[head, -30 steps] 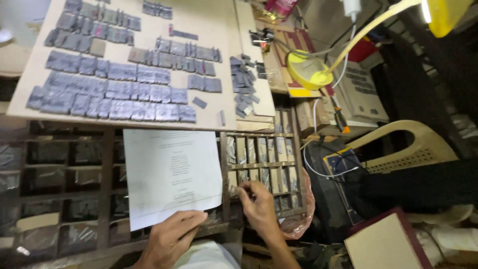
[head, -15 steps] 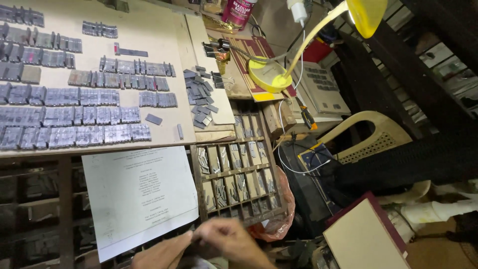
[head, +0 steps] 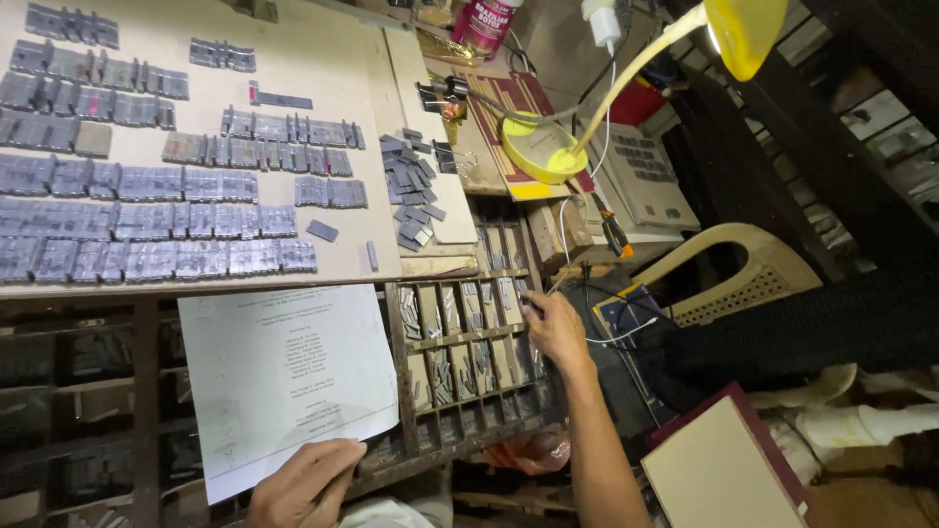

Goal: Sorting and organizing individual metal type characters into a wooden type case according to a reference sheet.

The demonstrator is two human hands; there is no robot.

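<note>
While the left hand [head: 305,481] pinches the lower edge of a printed white sheet [head: 289,376] and holds it flat over the dark wooden type case [head: 147,391], the right hand [head: 556,328] reaches out to the case's right-hand section, a grid of small compartments [head: 469,337] filled with grey metal type. Its fingers are curled close together, with the fingertips [head: 528,301] at the upper right compartments; whether they grip a piece of type cannot be told. Above the case, a pale sloping board [head: 342,59] carries rows of set type blocks [head: 147,220], and a loose heap of spare metal pieces [head: 411,191] lies on a narrower board just beside it. To the right, a yellow desk lamp [head: 548,147] stands on a cluttered worktop [head: 489,166], near a beige desk telephone [head: 641,181]. Further right sits a cream plastic chair [head: 753,279], and a maroon-edged book [head: 724,469] lies at the lower right.
</note>
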